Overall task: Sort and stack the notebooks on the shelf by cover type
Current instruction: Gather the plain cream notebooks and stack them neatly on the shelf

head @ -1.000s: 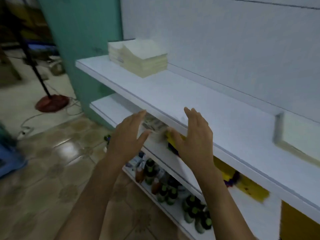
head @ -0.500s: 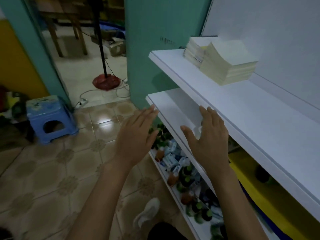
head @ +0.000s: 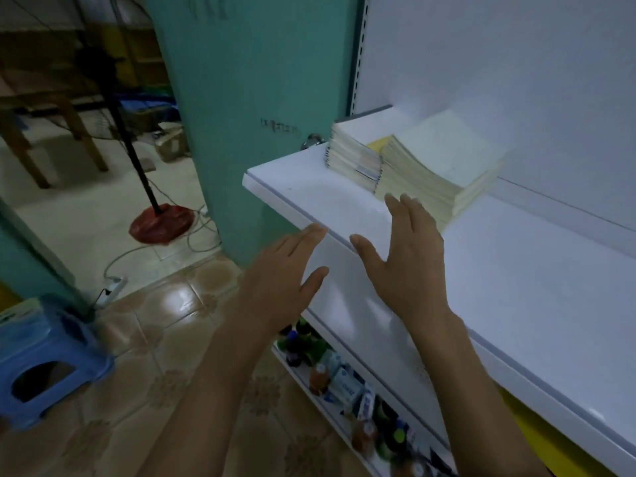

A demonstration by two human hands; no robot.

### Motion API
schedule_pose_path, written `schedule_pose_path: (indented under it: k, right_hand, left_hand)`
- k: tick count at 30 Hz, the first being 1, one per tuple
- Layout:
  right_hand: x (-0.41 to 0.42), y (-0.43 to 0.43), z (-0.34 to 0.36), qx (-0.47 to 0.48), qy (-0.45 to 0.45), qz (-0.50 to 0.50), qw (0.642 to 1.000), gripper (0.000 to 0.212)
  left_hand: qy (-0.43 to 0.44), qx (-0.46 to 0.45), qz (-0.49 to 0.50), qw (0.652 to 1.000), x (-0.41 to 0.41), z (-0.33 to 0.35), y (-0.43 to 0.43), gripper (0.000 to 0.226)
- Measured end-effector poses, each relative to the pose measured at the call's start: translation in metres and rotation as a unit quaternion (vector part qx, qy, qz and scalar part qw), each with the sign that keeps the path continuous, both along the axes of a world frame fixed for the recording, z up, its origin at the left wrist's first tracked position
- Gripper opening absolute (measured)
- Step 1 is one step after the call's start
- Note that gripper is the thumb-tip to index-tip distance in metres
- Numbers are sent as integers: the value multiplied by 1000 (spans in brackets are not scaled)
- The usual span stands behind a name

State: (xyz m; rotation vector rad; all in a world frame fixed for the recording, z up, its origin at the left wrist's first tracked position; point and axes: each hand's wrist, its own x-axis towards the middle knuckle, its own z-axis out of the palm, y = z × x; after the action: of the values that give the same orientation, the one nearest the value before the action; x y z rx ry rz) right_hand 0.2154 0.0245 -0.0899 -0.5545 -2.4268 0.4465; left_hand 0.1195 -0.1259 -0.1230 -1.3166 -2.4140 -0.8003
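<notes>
Both hands are now up at the top shelf (head: 516, 290), having risen from the lower shelf level of half a second ago, and the right one is reaching closer to the notebooks.

In the head view, the right hand (head: 406, 266) is stretching over the shelf's front edge with fingers straight and slightly spread, holding nothing. Its fingertips are lying just short of the pale-covered notebook stack (head: 440, 163). Whether the palm is touching the shelf cannot be told. The left hand (head: 285, 270) is hovering just off the shelf's front edge, fingers extended and thumb apart, also holding nothing.

The pale-covered stack is sitting near the shelf's left end, against the back panel. The spiral-bound notebook stack (head: 354, 156) is sitting just beside it, to its left. Small bottles and packets (head: 344, 380) are crowding the bottom shelf. A blue plastic stool (head: 44, 366) is standing on the tiled floor at left, and a fan stand's red base (head: 160, 223) is resting beyond it.
</notes>
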Motion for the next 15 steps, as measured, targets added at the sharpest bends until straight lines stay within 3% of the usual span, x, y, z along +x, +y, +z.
schedule_pose_path:
  k: [7, 12, 15]
  right_hand:
    - [-57, 85, 38, 83, -9, -86, 993, 71]
    - [-97, 133, 47, 47, -221, -170, 959, 105]
    - [-103, 133, 35, 67, -239, -217, 944, 101]
  left_hand:
    - [-82, 23, -116, 990, -48, -4, 59, 52]
    - [-160, 30, -185, 969, -86, 3, 99, 52]
    - [-208, 26, -232, 950, -115, 5, 117, 49]
